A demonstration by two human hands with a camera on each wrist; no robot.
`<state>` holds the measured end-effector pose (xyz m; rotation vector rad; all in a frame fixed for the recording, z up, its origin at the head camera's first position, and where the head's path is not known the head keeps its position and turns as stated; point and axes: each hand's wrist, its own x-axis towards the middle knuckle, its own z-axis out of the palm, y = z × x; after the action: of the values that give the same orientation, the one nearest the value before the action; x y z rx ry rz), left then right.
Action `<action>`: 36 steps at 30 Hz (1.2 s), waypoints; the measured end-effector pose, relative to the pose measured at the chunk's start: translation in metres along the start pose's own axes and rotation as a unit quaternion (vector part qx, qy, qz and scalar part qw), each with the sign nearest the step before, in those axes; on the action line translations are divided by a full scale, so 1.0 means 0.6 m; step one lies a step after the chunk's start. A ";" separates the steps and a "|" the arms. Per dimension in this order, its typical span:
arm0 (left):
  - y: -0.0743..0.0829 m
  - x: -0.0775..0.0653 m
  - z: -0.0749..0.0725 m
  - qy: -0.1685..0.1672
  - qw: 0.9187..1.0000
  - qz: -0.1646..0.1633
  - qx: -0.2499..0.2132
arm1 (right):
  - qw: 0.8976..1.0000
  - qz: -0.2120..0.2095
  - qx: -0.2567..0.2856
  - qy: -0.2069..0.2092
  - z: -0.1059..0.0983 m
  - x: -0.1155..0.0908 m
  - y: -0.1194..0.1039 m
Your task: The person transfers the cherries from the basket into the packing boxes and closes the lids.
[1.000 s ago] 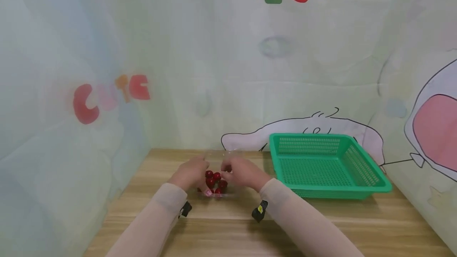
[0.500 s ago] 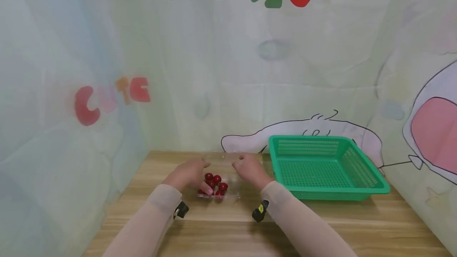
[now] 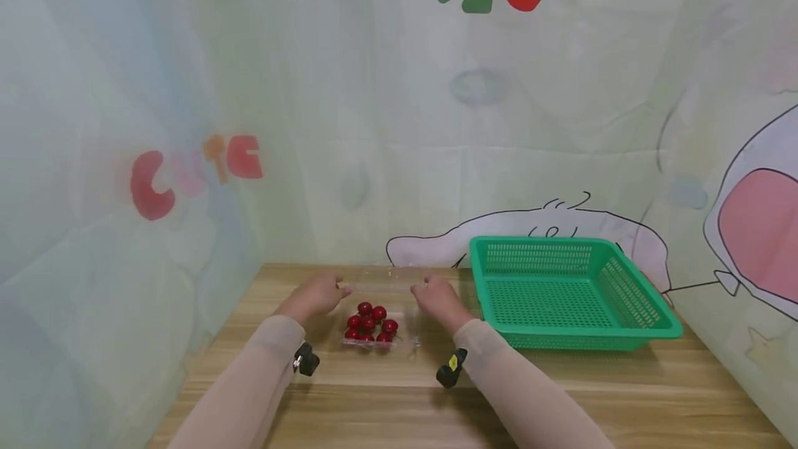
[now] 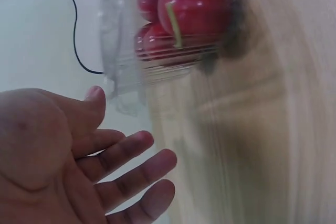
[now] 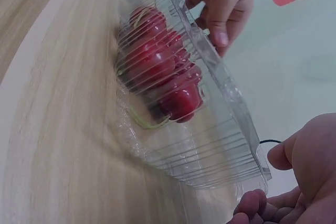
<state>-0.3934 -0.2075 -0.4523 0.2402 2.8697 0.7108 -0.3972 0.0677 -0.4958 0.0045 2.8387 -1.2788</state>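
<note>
A clear plastic clamshell box point(image 3: 408, 330) lies on the wooden table with its lid point(image 3: 389, 277) folded back toward the wall. Several glossy red cherries point(image 3: 368, 323) with thin green stems are heaped toward the left side of the box. My left hand point(image 3: 313, 296) is just off the box's left rear side; in the left wrist view its fingers are spread and hold nothing. At the right rear corner is my right hand point(image 3: 438, 300), fingers loosely bent. The right wrist view shows thumb and fingertips apart, close around the clear corner of the plastic.
A green plastic basket point(image 3: 580, 335) with slotted walls stands on the table point(image 3: 374, 407) to the right of the box. Behind rises a pale printed curtain point(image 3: 374, 158). Small black cameras point(image 3: 451, 368) are strapped at both wrists.
My left hand has drawn back left from over the cherries, uncovering them. The right hand has come away from the cherries to the box's right rear corner.
</note>
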 end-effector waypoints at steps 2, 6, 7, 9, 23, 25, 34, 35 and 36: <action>-0.002 0.004 0.002 -0.005 1.000 -0.002 -0.001 | 1.000 0.005 0.002 -0.003 0.005 0.014 0.011; 0.000 0.009 0.003 -0.011 1.000 0.000 -0.006 | 1.000 0.006 -0.007 -0.003 0.025 0.058 0.048; 0.000 0.010 0.004 -0.012 1.000 -0.002 -0.009 | 1.000 0.013 0.003 -0.006 0.026 0.062 0.051; 0.001 0.010 0.004 -0.013 1.000 -0.003 -0.007 | 1.000 0.011 0.001 -0.004 0.034 0.077 0.066; -0.002 0.011 0.005 -0.045 0.998 -0.011 -0.030 | 0.999 0.006 0.028 -0.019 0.017 0.039 0.042; -0.003 0.011 0.005 -0.044 0.998 -0.014 -0.040 | 0.998 0.014 0.054 -0.023 0.009 0.022 0.027; -0.017 0.007 0.000 -0.030 0.990 0.001 -0.135 | 0.977 0.033 0.209 -0.028 0.000 -0.007 0.006; -0.021 0.007 0.000 -0.030 0.989 0.006 -0.142 | 0.976 0.034 0.215 -0.020 0.000 -0.008 0.006; -0.024 0.006 -0.002 -0.032 0.988 0.012 -0.151 | 0.975 0.036 0.220 -0.011 0.001 -0.008 0.006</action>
<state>-0.3989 -0.2199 -0.4588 0.2484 2.6560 1.1069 -0.3925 0.0696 -0.4986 0.1019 2.4481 -1.8418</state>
